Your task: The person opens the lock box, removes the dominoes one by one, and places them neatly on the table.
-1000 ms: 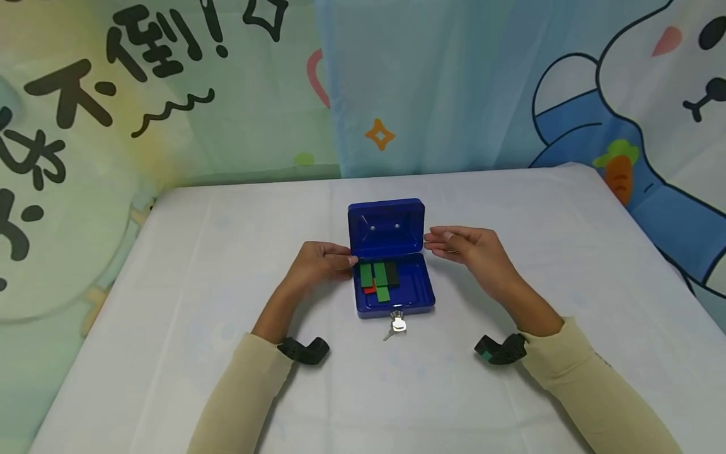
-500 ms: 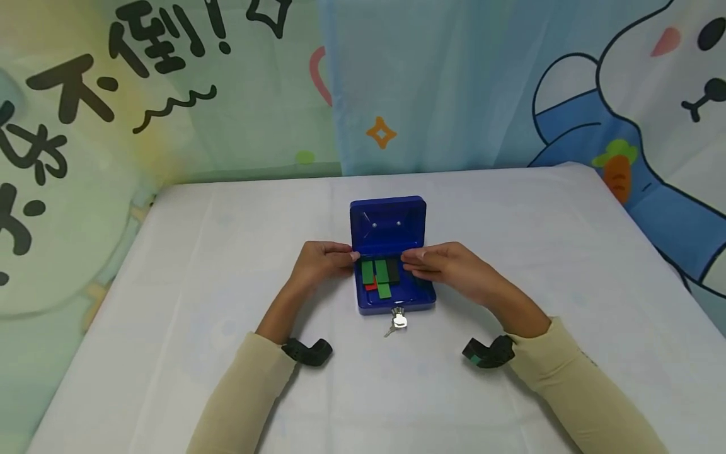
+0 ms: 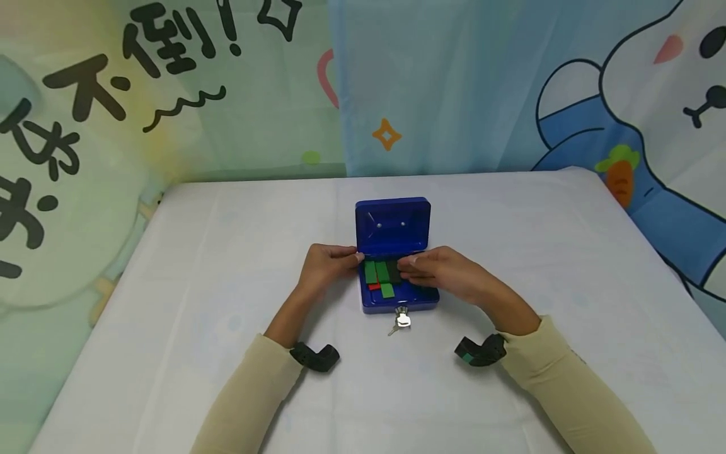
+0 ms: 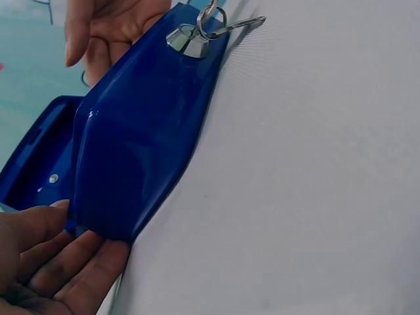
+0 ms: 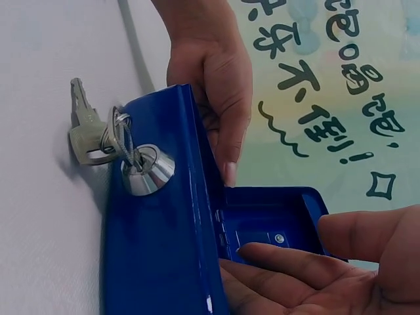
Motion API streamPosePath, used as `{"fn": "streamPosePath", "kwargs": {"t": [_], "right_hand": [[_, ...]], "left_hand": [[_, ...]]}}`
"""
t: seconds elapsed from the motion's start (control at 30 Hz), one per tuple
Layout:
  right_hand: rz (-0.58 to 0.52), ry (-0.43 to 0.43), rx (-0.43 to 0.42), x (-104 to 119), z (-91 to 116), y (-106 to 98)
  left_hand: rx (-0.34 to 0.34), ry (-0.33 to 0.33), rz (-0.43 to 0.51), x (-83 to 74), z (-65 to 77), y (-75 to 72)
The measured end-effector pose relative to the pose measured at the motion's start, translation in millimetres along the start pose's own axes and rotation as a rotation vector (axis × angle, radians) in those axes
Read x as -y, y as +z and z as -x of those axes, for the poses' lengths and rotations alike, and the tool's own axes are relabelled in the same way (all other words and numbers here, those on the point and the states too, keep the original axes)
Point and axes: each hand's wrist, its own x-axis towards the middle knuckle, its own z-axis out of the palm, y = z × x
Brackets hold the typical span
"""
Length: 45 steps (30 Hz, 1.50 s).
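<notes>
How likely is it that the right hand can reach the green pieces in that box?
Probably yes: the lid stands open, and the right hand is over the blue box, close to the green pieces.

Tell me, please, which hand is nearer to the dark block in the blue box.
Right. The right hand has its fingertips just beside the dark block; the left hand grips the left edge of the blue box, with green blocks between.
</notes>
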Motion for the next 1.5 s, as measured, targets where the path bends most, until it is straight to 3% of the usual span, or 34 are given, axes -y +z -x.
{"fn": "streamPosePath", "kwargs": {"t": [0.27, 0.5, 0.87, 1.13, 1.5], "right_hand": [[-0.01, 0.003, -0.019, -1.0, -4.9, 2.0], [0.046, 0.029, -0.049, -0.1, -11.4, 7.2], [0.389, 0.044, -0.155, 0.6, -15.5, 17.3], [0.329, 0.012, -0.175, -0.8, -21.2, 21.2], [0.462, 0.007, -0.202, 1.6, -25.1, 24.7]], "left_hand": [[-0.029, 0.027, -0.01, 2.2, 1.0, 2.6], [-0.059, 0.013, -0.11, 0.7, 6.7, 5.8], [-0.077, -0.003, -0.163, 1.1, 9.6, 11.0], [-0.111, 0.018, -0.162, 2.1, 10.3, 13.5], [-0.106, 0.021, -0.162, 2.4, 10.6, 14.0]]}}
